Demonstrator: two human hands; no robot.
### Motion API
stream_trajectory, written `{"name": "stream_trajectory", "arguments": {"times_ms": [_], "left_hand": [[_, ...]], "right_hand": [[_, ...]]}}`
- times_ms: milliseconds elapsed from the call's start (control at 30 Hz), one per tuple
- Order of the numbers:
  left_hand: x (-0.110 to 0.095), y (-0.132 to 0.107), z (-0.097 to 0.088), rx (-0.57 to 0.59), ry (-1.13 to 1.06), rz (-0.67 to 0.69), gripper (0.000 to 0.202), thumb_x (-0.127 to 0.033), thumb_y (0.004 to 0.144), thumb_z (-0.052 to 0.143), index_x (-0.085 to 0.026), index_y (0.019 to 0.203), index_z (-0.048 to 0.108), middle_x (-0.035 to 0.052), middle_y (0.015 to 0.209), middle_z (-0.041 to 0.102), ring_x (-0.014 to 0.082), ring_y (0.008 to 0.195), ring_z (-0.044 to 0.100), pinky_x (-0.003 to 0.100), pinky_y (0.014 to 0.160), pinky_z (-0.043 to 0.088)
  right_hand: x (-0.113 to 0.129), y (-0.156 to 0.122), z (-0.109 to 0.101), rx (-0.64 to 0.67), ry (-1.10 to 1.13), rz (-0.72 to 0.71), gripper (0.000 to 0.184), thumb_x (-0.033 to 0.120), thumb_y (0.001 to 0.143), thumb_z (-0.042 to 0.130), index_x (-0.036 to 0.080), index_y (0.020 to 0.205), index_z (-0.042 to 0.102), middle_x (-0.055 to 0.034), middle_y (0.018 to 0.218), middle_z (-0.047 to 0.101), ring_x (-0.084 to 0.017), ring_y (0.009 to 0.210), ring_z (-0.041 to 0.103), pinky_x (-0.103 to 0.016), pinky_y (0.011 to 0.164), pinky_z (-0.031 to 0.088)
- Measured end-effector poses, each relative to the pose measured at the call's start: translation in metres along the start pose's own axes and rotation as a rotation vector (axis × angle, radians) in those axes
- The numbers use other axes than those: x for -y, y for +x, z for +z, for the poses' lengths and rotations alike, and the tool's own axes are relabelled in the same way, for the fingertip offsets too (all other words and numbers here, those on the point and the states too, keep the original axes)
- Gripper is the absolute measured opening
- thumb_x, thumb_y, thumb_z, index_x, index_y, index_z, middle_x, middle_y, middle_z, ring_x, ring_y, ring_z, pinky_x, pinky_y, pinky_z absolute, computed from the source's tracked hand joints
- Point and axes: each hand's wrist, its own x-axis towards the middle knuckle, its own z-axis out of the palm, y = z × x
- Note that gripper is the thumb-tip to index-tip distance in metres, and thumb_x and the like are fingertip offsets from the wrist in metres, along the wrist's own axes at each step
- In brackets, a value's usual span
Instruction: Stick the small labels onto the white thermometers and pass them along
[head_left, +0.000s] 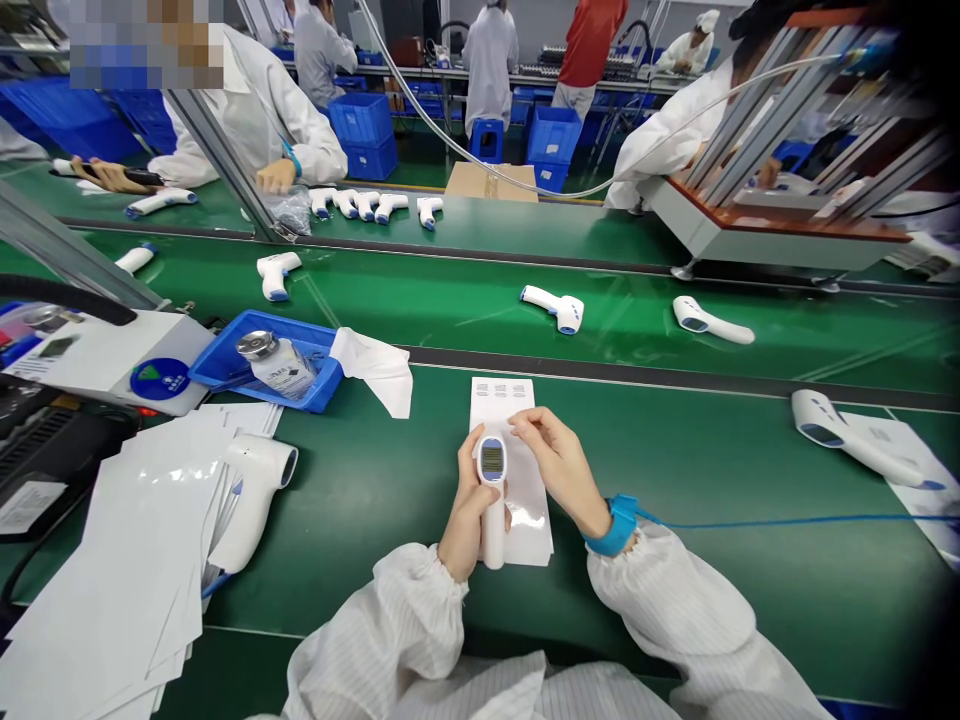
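My left hand is wrapped round a white handheld infrared thermometer, its dark display facing up at me. Under it lies a white label sheet with small printed labels along its far end. My right hand hovers over the sheet, thumb and fingertips pinched together just right of the thermometer's head; whatever is between them is too small to make out. A blue strap with a cord circles my right wrist.
On the left are a stack of white sheets, another thermometer, a blue tray with a bottle, and a white device. Several thermometers lie on the green conveyor belt. A thermometer rests at right. Co-workers sit opposite.
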Motion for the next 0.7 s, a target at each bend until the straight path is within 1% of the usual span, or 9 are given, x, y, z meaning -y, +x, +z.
{"name": "stream_trajectory", "arguments": {"times_ms": [33,100,167,200,267,367,500,600,700], "left_hand": [[-0.006,0.001,0.001,-0.026,-0.057,0.04,0.076,-0.017,0.074,0.048,-0.031,0.145,0.023,-0.0014,0.081,0.055,0.0122,0.058,0.053,0.025,0.055,0.046],[-0.02,0.005,0.003,-0.07,-0.141,0.103,0.078,-0.015,0.072,0.046,-0.032,0.145,0.024,0.0008,0.089,0.058,0.0168,0.076,0.06,0.029,0.069,0.05],[-0.035,0.013,0.004,-0.096,-0.129,0.13,0.078,-0.015,0.074,0.045,-0.034,0.146,0.022,0.0026,0.103,0.06,0.0209,0.097,0.061,0.035,0.086,0.048],[-0.041,0.017,0.005,-0.111,-0.085,0.14,0.077,-0.017,0.077,0.045,-0.035,0.147,0.02,0.0033,0.111,0.059,0.0222,0.107,0.058,0.037,0.093,0.045],[-0.051,0.024,0.006,-0.163,0.041,0.162,0.074,-0.022,0.083,0.047,-0.034,0.149,0.016,0.0045,0.126,0.054,0.0228,0.124,0.048,0.037,0.104,0.036],[-0.057,0.025,0.004,-0.206,0.218,0.128,0.07,-0.032,0.088,0.052,-0.037,0.149,0.017,0.0052,0.141,0.045,0.0238,0.136,0.036,0.039,0.109,0.029],[-0.051,0.017,-0.017,-0.235,0.334,0.11,0.059,-0.035,0.086,0.055,-0.035,0.142,0.036,0.0074,0.137,0.048,0.0272,0.135,0.037,0.043,0.107,0.031],[-0.043,0.018,-0.047,-0.312,0.33,0.219,0.053,-0.034,0.078,0.06,-0.026,0.13,0.052,0.0108,0.12,0.058,0.0298,0.127,0.046,0.043,0.102,0.037],[-0.038,0.025,-0.064,-0.315,0.269,0.223,0.053,-0.033,0.069,0.067,-0.022,0.12,0.059,0.0103,0.105,0.064,0.0302,0.116,0.054,0.042,0.096,0.043]], "right_hand": [[0.0,-0.004,0.001,0.034,0.019,0.065,0.021,0.043,0.09,0.053,0.022,0.089,0.057,-0.0031,0.09,0.066,-0.019,0.084,0.062,-0.032,0.076,0.049],[0.001,-0.011,0.004,0.254,0.022,0.128,0.028,0.044,0.083,0.063,0.022,0.098,0.054,-0.0032,0.093,0.065,-0.018,0.079,0.063,-0.031,0.07,0.05],[0.004,-0.007,0.011,0.479,-0.012,0.106,0.04,0.039,0.079,0.068,0.021,0.11,0.051,-0.0042,0.097,0.066,-0.019,0.078,0.064,-0.03,0.066,0.05],[0.007,0.002,0.017,0.511,-0.047,0.075,0.04,0.037,0.08,0.065,0.021,0.114,0.049,-0.005,0.099,0.066,-0.019,0.079,0.064,-0.03,0.065,0.049],[0.013,0.035,0.031,0.414,-0.194,0.016,0.032,0.034,0.086,0.057,0.02,0.114,0.048,-0.0063,0.099,0.066,-0.02,0.08,0.064,-0.029,0.066,0.048],[0.021,0.114,0.045,0.195,-0.45,0.007,0.03,0.037,0.087,0.056,0.017,0.108,0.051,-0.0082,0.094,0.066,-0.022,0.079,0.063,-0.031,0.07,0.047],[0.022,0.202,0.025,-0.073,-0.547,0.062,0.036,0.036,0.085,0.06,0.011,0.11,0.054,-0.0195,0.121,0.057,-0.029,0.113,0.053,-0.036,0.091,0.042],[0.008,0.219,-0.011,-0.295,-0.612,0.181,0.044,0.029,0.085,0.062,0.006,0.121,0.05,-0.0243,0.135,0.044,-0.035,0.126,0.04,-0.048,0.102,0.034],[-0.008,0.215,-0.042,-0.359,-0.623,0.24,0.041,0.034,0.089,0.059,0.015,0.124,0.051,-0.0131,0.133,0.048,-0.03,0.12,0.048,-0.052,0.1,0.038]]}}
